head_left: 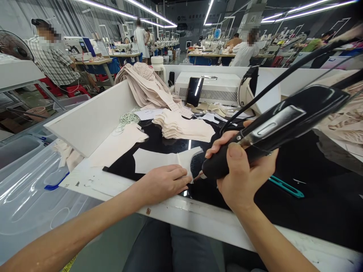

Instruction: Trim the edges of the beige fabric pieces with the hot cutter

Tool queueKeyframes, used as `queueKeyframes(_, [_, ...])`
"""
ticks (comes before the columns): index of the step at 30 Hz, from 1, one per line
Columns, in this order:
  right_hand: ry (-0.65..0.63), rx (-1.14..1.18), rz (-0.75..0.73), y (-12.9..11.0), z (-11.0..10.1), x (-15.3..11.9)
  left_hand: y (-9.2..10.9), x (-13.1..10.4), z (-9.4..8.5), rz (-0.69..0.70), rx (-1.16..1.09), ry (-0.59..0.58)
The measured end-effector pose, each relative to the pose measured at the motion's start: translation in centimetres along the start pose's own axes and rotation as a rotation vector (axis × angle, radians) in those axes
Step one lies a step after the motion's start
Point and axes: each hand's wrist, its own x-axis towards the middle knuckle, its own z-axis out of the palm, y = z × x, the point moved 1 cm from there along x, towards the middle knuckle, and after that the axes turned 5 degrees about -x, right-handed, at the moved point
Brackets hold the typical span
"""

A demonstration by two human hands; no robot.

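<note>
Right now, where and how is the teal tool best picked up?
The teal tool is probably best pinched across its narrow right end, from above and the right: it lies flat and slim, and the right hand hides its other end.

Right of the right hand (241, 181), a hand could pass low over the desk's black top (326, 192), above a flat turquoise tool (286, 187). Higher up, the black handheld tool (312, 109) and its cable (272, 83) slant across the way. Beyond the left hand (167, 183), a fabric stack (184, 127) blocks the middle; an upright white board (93, 119) walls the left.
</note>
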Motion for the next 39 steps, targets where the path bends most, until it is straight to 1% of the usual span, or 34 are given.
queueKeyframes(3, [-0.009,-0.023,-0.014,-0.1,0.1,0.0,0.0,0.0,0.1,-0.004,-0.014,-0.015])
queueKeyframes(9, [-0.023,-0.054,-0.022,-0.1,0.2,0.0,-0.1,-0.1,0.2,-0.004,-0.018,0.002])
queueKeyframes(16, [-0.003,0.005,-0.008,0.1,0.1,-0.1,-0.2,-0.1,0.3,0.0,0.002,0.001])
queueKeyframes(21, [-0.014,-0.002,-0.014,0.1,0.2,-0.3,-0.2,-0.3,0.3,-0.022,-0.041,-0.02])
queueKeyframes(26, [-0.035,-0.007,-0.028,-0.2,0.3,-0.3,-0.5,-0.8,0.1,-0.039,-0.1,0.044])
queueKeyframes(30, [-0.024,-0.013,-0.011,-0.6,0.3,-0.8,-0.7,-1.4,0.0,-0.086,-0.153,0.0])
queueKeyframes(32, [-0.021,-0.007,0.011,-1.0,0.2,-1.3,-0.6,-1.6,-0.2,-0.097,-0.193,-0.023])
queueKeyframes(35, [-0.06,0.02,0.034,-1.6,-0.2,-1.4,-0.3,-1.7,-1.1,-0.093,-0.254,-0.055])
queueKeyframes(37, [-0.071,0.014,0.029,-1.9,-0.7,-0.8,-0.1,-1.8,-1.8,-0.084,-0.29,-0.069])
queueKeyframes(39, [-0.042,-0.004,-0.027,-1.9,-1.4,0.6,0.0,-1.6,-2.6,-0.073,-0.317,-0.075])
